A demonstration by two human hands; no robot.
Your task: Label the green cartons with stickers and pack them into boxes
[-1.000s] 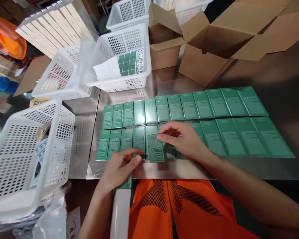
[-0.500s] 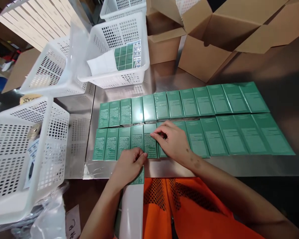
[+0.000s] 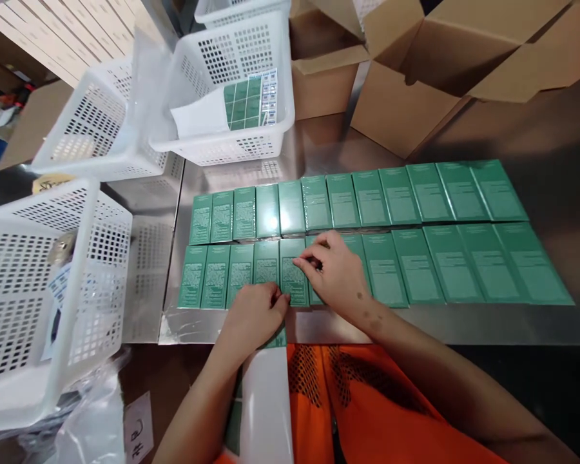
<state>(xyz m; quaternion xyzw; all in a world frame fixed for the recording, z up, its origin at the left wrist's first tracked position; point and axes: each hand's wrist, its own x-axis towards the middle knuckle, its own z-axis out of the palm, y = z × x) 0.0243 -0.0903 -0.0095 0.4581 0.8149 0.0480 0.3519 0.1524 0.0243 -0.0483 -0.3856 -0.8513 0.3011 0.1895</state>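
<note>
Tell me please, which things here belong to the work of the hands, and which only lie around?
In use:
- left hand and right hand, both on the near row of green boxes
- sticker sheet under the left hand

Lying about:
- white baskets
- cardboard cartons
- far row of green boxes

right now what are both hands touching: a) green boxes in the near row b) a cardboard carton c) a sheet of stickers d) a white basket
a: the right hand and left hand both rest on the green boxes of the near row on the metal table, well away from the baskets and cartons.
</note>
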